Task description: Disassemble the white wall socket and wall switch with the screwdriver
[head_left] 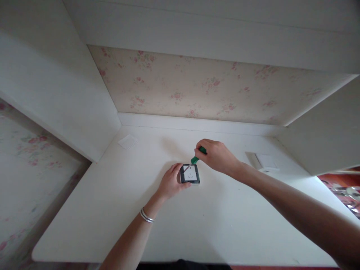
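Note:
A small square wall socket (190,174) with a dark frame and a white face lies flat on the white desk (112,210). My left hand (171,183) grips its left edge, fingers curled round it. My right hand (218,155) is closed on a green-handled screwdriver (197,158). The screwdriver slants down to the left, and its metal tip touches the socket near the top left corner. A silver bracelet sits on my left wrist.
A white square plate (128,141) lies at the desk's back left. Another white plate with a grey part (261,161) lies at the right. White side panels and a floral back wall (197,86) close in the desk. A shelf hangs overhead.

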Motion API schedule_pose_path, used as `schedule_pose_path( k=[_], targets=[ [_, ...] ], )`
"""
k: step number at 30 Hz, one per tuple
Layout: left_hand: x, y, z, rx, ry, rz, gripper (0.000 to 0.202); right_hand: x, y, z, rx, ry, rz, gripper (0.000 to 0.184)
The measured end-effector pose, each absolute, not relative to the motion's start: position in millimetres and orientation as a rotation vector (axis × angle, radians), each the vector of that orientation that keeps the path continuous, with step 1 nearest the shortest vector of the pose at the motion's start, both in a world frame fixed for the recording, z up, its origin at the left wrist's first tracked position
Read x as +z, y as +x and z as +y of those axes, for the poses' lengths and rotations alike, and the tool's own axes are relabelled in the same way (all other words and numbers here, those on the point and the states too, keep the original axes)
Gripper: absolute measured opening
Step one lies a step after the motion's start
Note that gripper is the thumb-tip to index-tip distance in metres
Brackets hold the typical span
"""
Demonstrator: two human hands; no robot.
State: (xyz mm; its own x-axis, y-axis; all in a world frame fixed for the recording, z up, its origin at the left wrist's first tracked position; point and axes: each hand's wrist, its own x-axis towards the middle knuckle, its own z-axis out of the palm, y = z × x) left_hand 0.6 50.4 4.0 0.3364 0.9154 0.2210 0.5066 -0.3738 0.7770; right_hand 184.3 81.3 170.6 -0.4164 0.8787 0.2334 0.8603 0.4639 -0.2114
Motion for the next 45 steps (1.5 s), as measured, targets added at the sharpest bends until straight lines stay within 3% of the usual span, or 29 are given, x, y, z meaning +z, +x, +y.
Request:
schedule_pose_path(
  k=[5,10,18,26,41,45],
  targets=[
    [4,0,51,0.864,2.003,1.246,0.077,176,179,76,0.002,-1.491,-2.496,0.016],
    [2,1,51,0.872,2.007,1.259,0.077,184,163,71,-0.037,-1.497,-2.611,0.033],
    [8,-1,50,0.838,2.008,1.237,0.075,192,149,70,0.05,-1.309,-2.789,0.019],
    [5,0,49,0.834,2.012,1.238,0.078,202,157,77,0.317,-1.18,-2.823,0.021],
    [4,0,50,0.836,2.012,1.239,0.078,214,173,89,0.479,-0.914,-3.087,0.014],
    [6,0,49,0.849,2.001,1.245,0.077,211,161,87,0.287,-1.301,-2.908,0.039]
  ],
)
